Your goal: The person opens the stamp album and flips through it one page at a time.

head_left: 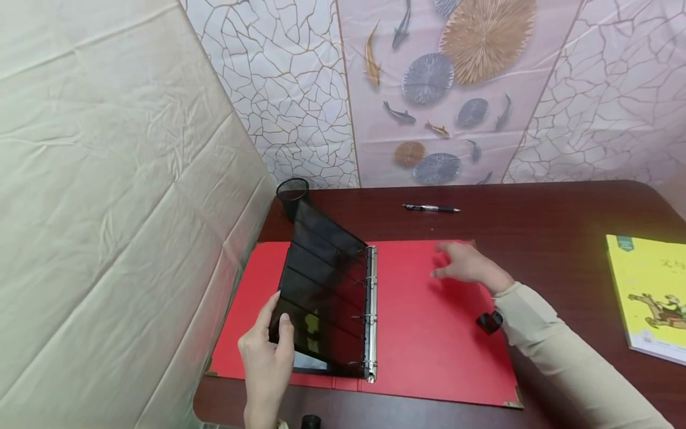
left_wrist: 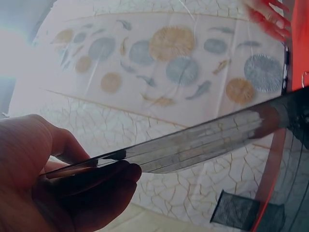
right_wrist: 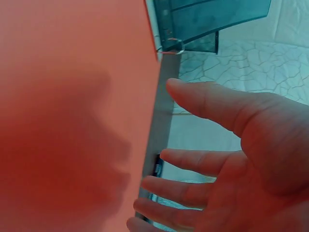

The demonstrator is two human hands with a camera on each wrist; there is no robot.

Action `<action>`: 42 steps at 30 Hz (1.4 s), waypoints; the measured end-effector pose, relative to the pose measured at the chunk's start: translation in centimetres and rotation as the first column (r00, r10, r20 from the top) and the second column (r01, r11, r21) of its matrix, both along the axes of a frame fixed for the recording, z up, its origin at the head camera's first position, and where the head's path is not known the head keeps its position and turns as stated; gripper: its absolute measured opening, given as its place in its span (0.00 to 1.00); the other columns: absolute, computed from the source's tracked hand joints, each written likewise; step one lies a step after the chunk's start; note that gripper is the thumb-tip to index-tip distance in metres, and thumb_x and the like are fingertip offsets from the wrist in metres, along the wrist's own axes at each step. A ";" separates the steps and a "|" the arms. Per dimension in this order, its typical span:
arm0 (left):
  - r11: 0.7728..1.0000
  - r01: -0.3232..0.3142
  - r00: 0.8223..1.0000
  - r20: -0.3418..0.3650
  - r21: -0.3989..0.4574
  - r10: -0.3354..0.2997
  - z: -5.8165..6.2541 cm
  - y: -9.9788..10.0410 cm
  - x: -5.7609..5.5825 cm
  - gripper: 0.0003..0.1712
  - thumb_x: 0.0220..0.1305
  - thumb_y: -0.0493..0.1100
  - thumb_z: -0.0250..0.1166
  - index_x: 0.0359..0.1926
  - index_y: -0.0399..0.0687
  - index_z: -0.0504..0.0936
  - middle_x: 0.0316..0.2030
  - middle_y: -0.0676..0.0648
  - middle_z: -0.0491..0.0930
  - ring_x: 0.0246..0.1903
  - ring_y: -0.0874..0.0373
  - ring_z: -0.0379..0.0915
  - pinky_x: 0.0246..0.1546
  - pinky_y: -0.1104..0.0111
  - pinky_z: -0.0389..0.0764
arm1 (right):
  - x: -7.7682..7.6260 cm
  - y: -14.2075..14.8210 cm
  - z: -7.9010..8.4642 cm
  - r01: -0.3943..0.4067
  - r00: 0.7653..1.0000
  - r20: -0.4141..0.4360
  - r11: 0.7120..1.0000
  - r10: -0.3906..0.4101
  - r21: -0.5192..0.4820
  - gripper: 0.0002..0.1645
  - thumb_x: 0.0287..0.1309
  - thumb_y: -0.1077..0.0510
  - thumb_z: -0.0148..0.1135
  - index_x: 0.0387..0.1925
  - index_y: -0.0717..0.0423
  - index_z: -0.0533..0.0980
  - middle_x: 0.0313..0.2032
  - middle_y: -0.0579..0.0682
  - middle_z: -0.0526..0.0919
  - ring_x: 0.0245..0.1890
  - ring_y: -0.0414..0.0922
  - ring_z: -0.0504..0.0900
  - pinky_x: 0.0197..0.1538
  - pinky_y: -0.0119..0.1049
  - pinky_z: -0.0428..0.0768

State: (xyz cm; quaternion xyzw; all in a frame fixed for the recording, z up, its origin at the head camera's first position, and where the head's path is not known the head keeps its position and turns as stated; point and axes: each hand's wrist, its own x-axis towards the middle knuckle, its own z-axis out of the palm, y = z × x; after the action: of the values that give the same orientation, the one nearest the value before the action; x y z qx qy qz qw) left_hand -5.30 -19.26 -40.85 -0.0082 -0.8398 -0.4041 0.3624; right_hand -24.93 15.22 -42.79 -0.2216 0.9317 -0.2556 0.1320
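A red ring binder [head_left: 418, 333] lies spread out on the dark wooden table, its metal rings [head_left: 372, 316] along the middle. My left hand [head_left: 268, 351] pinches the outer edge of a black pocket page [head_left: 327, 286], which stands tilted up from the rings over the left cover. In the left wrist view the thumb and fingers are on either side of the glossy page [left_wrist: 193, 142]. Over the right cover hovers my right hand [head_left: 463, 263], fingers spread, nothing in it; its palm and shadow show in the right wrist view.
A black mesh pen cup [head_left: 293, 193] stands at the back left, partly behind the raised page. Near the back edge lies a black pen [head_left: 431, 208]. A yellow book [head_left: 651, 292] is at the far right. Pale fabric [head_left: 134, 238] borders the table's left side.
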 end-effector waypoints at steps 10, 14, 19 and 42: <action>0.992 -0.117 0.989 0.095 0.053 0.111 -1.3 -1.7 -0.3 0.21 0.61 0.24 0.64 0.56 0.33 0.83 0.41 0.39 0.87 0.35 0.47 0.86 0.33 0.78 0.79 | -0.6 -0.2 -1.9 0.062 0.998 0.012 0.994 -0.063 0.086 0.46 0.60 0.53 0.70 0.67 0.79 0.62 0.62 0.76 0.69 0.63 0.70 0.67 0.63 0.65 0.67; 0.982 -0.158 0.974 0.179 0.099 0.138 -1.6 -2.3 -0.2 0.20 0.63 0.25 0.62 0.56 0.34 0.82 0.41 0.38 0.87 0.29 0.50 0.84 0.26 0.77 0.77 | -0.7 -0.4 -2.5 0.090 0.996 -0.012 0.988 -0.089 0.122 0.45 0.60 0.52 0.70 0.67 0.77 0.63 0.63 0.76 0.67 0.66 0.72 0.62 0.65 0.69 0.60; 0.970 -0.221 0.938 0.296 0.102 0.182 -2.2 -3.0 -0.1 0.19 0.66 0.29 0.61 0.57 0.35 0.81 0.44 0.37 0.86 0.31 0.48 0.83 0.26 0.69 0.79 | -0.7 -0.6 -2.9 0.118 0.993 -0.041 0.980 -0.113 0.161 0.46 0.56 0.50 0.73 0.66 0.74 0.66 0.60 0.76 0.66 0.62 0.72 0.64 0.63 0.71 0.62; 0.975 -0.222 0.832 0.518 -0.019 0.200 -5.3 -5.6 -0.4 0.27 0.64 0.38 0.65 0.62 0.31 0.76 0.55 0.30 0.80 0.53 0.33 0.77 0.51 0.42 0.77 | -0.3 -1.4 -3.6 0.097 0.995 0.016 0.967 -0.103 0.236 0.46 0.55 0.53 0.76 0.67 0.71 0.66 0.60 0.76 0.61 0.60 0.71 0.61 0.48 0.59 0.81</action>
State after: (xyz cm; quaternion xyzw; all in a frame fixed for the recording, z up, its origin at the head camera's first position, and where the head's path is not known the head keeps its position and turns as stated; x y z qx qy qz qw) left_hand -5.69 -24.83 -46.14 0.2009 -0.8931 -0.3666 0.1661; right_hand -25.20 13.84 -46.39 -0.1535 0.9634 -0.1531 0.1575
